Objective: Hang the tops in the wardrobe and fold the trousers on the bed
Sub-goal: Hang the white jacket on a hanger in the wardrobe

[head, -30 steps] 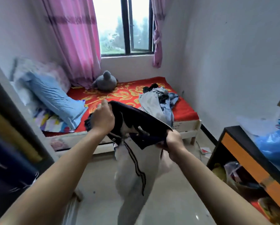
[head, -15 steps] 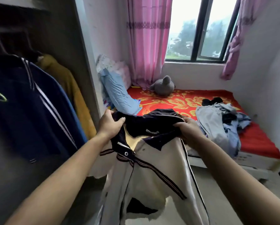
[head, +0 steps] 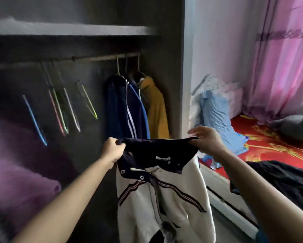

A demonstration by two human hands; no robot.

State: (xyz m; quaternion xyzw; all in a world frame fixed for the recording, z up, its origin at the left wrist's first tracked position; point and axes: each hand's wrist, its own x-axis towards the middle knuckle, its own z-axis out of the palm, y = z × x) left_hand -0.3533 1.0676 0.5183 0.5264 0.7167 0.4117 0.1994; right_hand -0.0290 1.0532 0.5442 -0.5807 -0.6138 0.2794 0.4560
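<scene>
**Top held up by its collar, facing the open wardrobe**

I've got both hands on the white top, pinching it at the dark navy collar. Left hand is fisted tight around the collar's left end. Right hand grips the right end between thumb and fingers, a couple of fingers sticking out loose above the fabric. Collar is stretched roughly level between the two hands; the body of the top hangs straight down below, open at the front, snap buttons visible along the placket, dark stripes running diagonally across the chest.

The top is in the air just in front of the wardrobe, not on any hanger. Inside, the rail runs across under a shelf. Right end of the rail carries three hung garments packed together: navy jacket with white stripes, a blue one just beside it, and a mustard top against the side wall. Left of those, several empty wire hangers hang in assorted colours, motion-blurred. Purple fabric fills the lower left; can't tell what it is.

To the right: bed with red floral sheet, light blue pillow at the head, pink curtain behind. A dark garment lies at the near edge of the bed, under my right forearm.
</scene>
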